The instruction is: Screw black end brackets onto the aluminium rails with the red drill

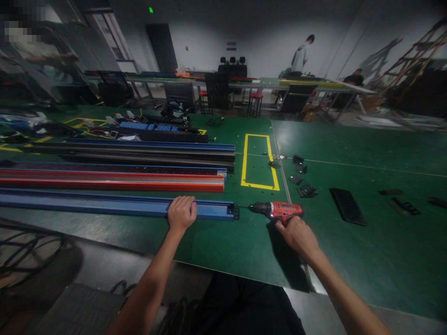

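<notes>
A long blue metal rail (132,204) lies along the near side of the green table. My left hand (182,212) is closed over the rail, a little way from its right end. My right hand (296,233) grips the handle of a red and black power drill (284,211). The drill lies level, its bit pointing left at a small black end piece (236,213) on the rail's right end. The bit's tip is at or very near that end; contact cannot be made out.
Behind the blue rail lie an orange rail (174,183) and several dark rails (157,156). Small black parts (307,190) and a black flat object (347,206) lie on the green table (384,260) to the right. A person (299,58) stands at a far table.
</notes>
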{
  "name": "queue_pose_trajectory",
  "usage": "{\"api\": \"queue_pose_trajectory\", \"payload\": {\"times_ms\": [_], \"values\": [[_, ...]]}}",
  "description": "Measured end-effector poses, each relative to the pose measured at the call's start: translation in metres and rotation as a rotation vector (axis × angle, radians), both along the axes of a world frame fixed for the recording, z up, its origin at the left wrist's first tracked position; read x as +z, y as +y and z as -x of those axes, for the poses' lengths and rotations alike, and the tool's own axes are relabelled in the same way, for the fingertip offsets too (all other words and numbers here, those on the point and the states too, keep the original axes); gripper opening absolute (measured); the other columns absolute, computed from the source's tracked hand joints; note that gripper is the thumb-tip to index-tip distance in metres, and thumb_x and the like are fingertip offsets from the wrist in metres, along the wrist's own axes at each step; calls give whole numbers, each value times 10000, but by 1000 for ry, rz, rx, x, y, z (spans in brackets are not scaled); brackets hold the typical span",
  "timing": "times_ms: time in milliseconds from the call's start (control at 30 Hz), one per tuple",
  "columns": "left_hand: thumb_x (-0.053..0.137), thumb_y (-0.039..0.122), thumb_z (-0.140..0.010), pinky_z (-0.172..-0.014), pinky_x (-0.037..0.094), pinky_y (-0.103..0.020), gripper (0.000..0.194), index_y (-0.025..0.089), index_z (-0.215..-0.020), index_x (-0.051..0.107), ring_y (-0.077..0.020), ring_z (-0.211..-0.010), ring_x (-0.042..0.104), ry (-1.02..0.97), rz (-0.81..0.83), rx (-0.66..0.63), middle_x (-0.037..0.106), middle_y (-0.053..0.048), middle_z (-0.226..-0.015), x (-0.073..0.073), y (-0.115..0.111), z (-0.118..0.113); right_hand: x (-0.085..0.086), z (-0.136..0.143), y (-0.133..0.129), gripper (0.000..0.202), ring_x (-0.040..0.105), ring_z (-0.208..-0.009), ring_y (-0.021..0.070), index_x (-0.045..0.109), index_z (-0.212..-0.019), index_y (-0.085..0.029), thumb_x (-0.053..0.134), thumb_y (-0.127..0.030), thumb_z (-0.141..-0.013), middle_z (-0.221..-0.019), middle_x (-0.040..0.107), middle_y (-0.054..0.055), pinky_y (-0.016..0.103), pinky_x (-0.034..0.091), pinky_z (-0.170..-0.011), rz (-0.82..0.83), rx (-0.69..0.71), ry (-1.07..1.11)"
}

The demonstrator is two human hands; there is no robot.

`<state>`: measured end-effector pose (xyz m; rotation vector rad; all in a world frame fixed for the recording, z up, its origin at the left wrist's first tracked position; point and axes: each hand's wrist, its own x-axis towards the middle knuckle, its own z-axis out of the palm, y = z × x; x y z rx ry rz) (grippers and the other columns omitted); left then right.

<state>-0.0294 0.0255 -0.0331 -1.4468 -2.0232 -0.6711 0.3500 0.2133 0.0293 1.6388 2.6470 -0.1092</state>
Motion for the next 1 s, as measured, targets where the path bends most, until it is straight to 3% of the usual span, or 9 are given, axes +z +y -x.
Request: {"api": "queue_pose_trajectory", "payload": {"times_ms": [433, 667, 900, 1000], "values": [[451, 290, -1000, -1017, 507, -486, 349, 194, -1036, 784, -311, -989, 754, -75, 11, 0, 821, -116, -1027, 0, 0, -1, 4, 0, 2, 543, 746, -877, 331, 704, -1045, -49, 423, -513, -1043, -962, 716, 238, 389, 528, -746, 63, 51, -103], [449, 298, -993, -1019, 506, -491, 348, 212, -1040, 783, -310, -995, 749, -88, 22, 8, 821, -110, -1031, 1, 0, -1, 7, 2, -1, 449, 745, -865, 321, 715, -1082, -102, 523, -499, -1000, -964, 722, 223, 375, 527, -737, 52, 48, -95], [439, 298, -1004, -1017, 506, -478, 355, 202, -1043, 779, -305, -981, 750, -68, 38, 16, 819, -110, -1027, 2, 0, -2, 4, 1, 0, 512, 749, -923, 348, 696, -1089, -52, 445, -496, -1049, -998, 718, 249, 397, 540, -775, 58, 70, -139], [444, 297, -1001, -1023, 498, -482, 353, 192, -1044, 778, -308, -984, 746, -81, 25, 12, 816, -123, -1024, 2, 0, -2, 5, 2, -1, 489, 752, -928, 337, 690, -1073, -69, 490, -514, -1032, -976, 725, 246, 389, 545, -793, 59, 1, -91]]}}
